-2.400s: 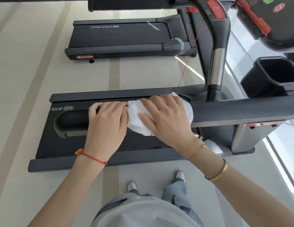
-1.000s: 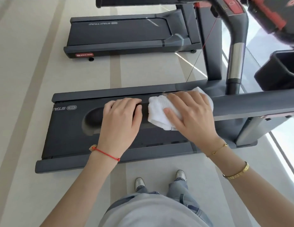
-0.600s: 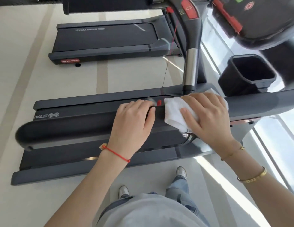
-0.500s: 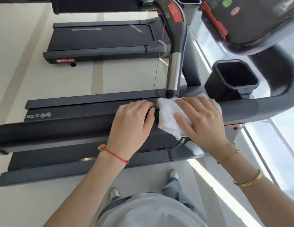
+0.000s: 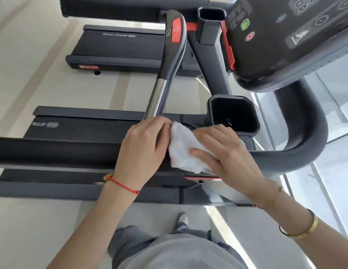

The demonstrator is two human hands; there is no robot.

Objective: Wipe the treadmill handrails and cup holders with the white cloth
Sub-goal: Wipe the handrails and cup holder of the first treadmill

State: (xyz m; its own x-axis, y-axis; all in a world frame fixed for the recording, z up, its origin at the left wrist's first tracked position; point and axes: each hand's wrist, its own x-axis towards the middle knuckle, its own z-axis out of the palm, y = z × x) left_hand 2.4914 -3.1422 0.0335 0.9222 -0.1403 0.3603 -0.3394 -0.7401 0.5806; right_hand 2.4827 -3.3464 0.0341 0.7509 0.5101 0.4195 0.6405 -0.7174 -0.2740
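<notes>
The person stands beside a treadmill and is busy with the wiping step on the near handrail, the long black padded bar that runs across the view.

The right hand lies on top of the white cloth and presses it down onto the handrail. Its fingers are bent a little and spread over the cloth, and the thumb pins the near side of the cloth. The cloth is bunched up and sits on the bar close to where the bar starts to curve up toward the console.

The left hand holds the same bar just to the left of the cloth, touching the cloth's edge. Its fingers lie close together and curl over the far side of the bar, so the tips are hidden.

A black cup holder sits just behind the right hand, on the far side of the handrail. A second cup holder is farther back, next to the console. Neither has the cloth in it, so I think the cup holders are not wiped yet.

The next move looks like sliding the cloth along to the curved end of the bar. After that, the cloth needs to be lifted and pushed down into the near cup holder and rubbed around its walls. The hole is deep and dark, so the fingers will need to reach well in.
</notes>
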